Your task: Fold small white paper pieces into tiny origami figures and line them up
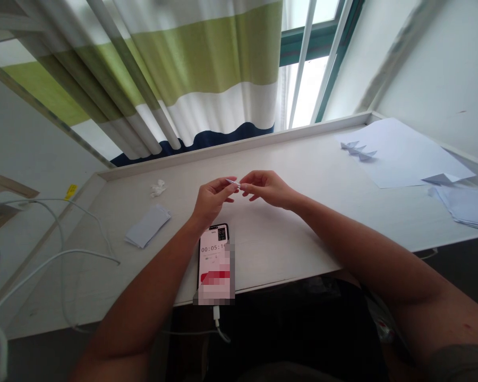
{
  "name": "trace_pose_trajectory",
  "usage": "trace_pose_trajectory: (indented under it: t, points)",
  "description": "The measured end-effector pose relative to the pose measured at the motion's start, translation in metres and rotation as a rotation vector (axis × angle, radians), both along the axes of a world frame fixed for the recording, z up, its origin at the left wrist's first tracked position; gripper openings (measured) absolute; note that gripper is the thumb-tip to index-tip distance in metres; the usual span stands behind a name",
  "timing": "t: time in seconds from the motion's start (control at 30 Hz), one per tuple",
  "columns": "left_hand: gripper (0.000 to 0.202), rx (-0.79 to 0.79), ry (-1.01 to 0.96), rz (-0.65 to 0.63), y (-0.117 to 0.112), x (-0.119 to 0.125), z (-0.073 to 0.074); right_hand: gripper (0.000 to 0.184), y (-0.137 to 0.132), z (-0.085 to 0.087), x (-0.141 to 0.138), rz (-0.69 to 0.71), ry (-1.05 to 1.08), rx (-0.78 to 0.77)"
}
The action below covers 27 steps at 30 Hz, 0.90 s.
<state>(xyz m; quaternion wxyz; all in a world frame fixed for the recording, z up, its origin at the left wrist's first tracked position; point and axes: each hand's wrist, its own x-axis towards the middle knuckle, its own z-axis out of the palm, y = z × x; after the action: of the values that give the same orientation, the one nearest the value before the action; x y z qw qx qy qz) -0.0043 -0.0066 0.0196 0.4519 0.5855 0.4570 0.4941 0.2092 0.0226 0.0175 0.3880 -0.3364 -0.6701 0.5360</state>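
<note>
A small folded piece of white paper point(233, 182) is pinched between my two hands above the middle of the desk. My left hand point(212, 200) grips it with thumb and forefinger, the other fingers curled beneath. From the other side, my right hand point(270, 189) pinches the paper's right end, its lower fingers loosely bent. Most of the paper is hidden by the fingertips, so its exact shape cannot be made out. Just below my left hand lies a phone point(213, 260) showing a running timer, partly blurred out.
Small folded paper boats point(358, 150) stand on a large white sheet point(406, 154) at the right, near stacked paper point(468, 204). Paper slips point(148, 226) and a crumpled tissue point(158, 188) lie left. A white cable point(56, 254) loops over the left edge. Curtains point(223, 53) hang behind.
</note>
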Motion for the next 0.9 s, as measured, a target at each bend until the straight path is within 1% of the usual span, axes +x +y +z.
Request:
trace_pose_trajectory:
  t: [0.1, 0.17, 0.33, 0.43, 0.53, 0.67, 0.77, 0.9]
  points:
    - [0.044, 0.018, 0.051, -0.024, 0.001, 0.0, -0.003, 0.04, 0.001, -0.002, -0.002, 0.006, -0.057, 0.004]
    - [0.043, 0.035, 0.083, -0.032, 0.001, 0.0, -0.004, 0.037, 0.002, -0.003, -0.002, 0.023, -0.082, 0.012]
    - [0.04, 0.07, 0.147, -0.033, 0.004, 0.0, -0.008, 0.035, 0.003, -0.007, -0.003, -0.025, -0.091, 0.038]
    - [0.039, 0.097, 0.197, -0.024, 0.005, -0.001, -0.011, 0.034, 0.004, -0.009, -0.003, -0.044, -0.122, 0.115]
    - [0.037, 0.142, 0.278, -0.009, 0.006, -0.002, -0.014, 0.028, 0.006, -0.012, -0.003, -0.023, -0.175, 0.187]
    - [0.035, 0.184, 0.375, 0.027, 0.005, -0.003, -0.013, 0.023, 0.007, -0.014, -0.004, -0.035, -0.198, 0.183]
    - [0.034, 0.201, 0.389, 0.021, 0.005, -0.004, -0.011, 0.021, 0.007, -0.014, -0.004, -0.053, -0.204, 0.199]
    - [0.032, 0.213, 0.36, -0.044, 0.005, -0.003, -0.012, 0.021, 0.007, -0.013, -0.002, -0.033, -0.242, 0.252]
